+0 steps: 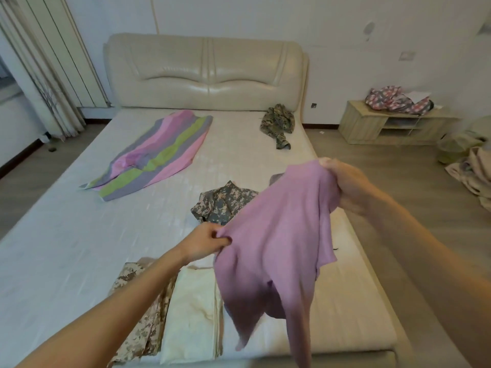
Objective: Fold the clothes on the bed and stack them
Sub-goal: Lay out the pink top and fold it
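Purple garment (pixel 276 235) pinched in both hands' fingers (pixel 221 238).

Folded cloth (pixel 192 314) on bed (pixel 66 248), right of folded trousers (pixel 138 314).

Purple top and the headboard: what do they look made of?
Purple top: soft matte knit, probably cotton jersey; it hangs limp in loose folds, no sheen. Headboard: cream leather or faux leather, can't tell which; padded, stitched panels show glossy highlights.
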